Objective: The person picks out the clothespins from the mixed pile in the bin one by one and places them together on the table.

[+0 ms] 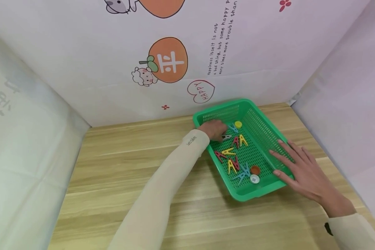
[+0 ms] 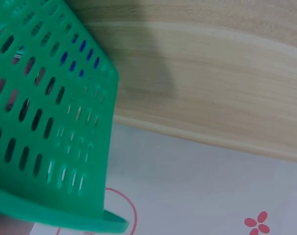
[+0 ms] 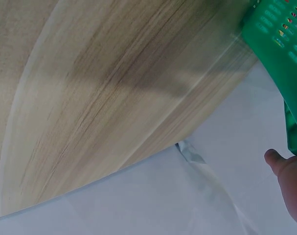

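Note:
A green plastic basket (image 1: 220, 170) sits on the wooden table, with several small clothespins and a few round caps on its floor. My left hand (image 1: 215, 130) reaches over the left rim into the far left part. Its fingertips point down and are mostly hidden, beside a whitish clothespin (image 1: 226, 137) and a blue clothespin (image 1: 233, 128); whether they pinch anything does not show. My right hand (image 1: 303, 172) lies across the right rim with fingers spread and straight. Nearby in the basket are a red clothespin (image 1: 235, 141) and a yellow clothespin (image 1: 243, 140).
A yellow cap (image 1: 238, 124) lies near the far end of the basket. Close to the near end are a brown cap (image 1: 255, 170) and a white cap (image 1: 254, 178). The wooden table (image 1: 118, 173) meets a printed white sheet (image 1: 112, 93) behind, with white sheets at both sides.

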A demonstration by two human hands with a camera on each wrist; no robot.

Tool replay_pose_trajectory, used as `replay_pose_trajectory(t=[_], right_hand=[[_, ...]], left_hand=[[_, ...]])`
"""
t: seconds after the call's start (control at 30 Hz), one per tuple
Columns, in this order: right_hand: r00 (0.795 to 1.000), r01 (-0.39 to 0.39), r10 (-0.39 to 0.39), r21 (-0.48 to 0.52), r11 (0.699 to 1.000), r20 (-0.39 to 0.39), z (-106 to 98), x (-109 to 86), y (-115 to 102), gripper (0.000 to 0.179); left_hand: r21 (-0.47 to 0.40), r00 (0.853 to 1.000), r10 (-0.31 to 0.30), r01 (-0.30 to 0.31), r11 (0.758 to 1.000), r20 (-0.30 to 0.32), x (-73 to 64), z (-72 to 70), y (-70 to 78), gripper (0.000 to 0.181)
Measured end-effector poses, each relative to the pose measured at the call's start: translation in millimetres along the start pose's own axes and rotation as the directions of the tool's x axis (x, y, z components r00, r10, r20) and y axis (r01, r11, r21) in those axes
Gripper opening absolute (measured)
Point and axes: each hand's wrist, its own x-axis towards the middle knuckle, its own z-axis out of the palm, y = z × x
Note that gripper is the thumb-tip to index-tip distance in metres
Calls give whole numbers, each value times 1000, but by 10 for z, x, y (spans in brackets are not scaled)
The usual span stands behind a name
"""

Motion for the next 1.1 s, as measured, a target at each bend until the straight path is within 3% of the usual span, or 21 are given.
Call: replay_pose_trajectory(t=[0.13,0.33,0.47,0.9,1.1], right_hand=[[1000,1,-1,0,1000,1,7,7,-2,64],[1000,-3,3,9,1000,6,13,20,-19,64],[1000,-8,8,13,1000,12,13,19,-21,64],[1000,-18,18,15,1000,14,-19,10,-27,64],[1000,-19,19,20,1000,10,-16,8,-34,63]], left_hand=[[-5,999,39,-39,999,-25,-219,-156,59,13],[17,998,55,-54,998,-32,-400,-360,44,36],[29,998,57,-56,998,-28,-507,-464,13,39],[11,990,91,-90,996,-110,-828,-641,-140,34],[0,987,69,-69,998,-146,-1042,-675,-276,30]])
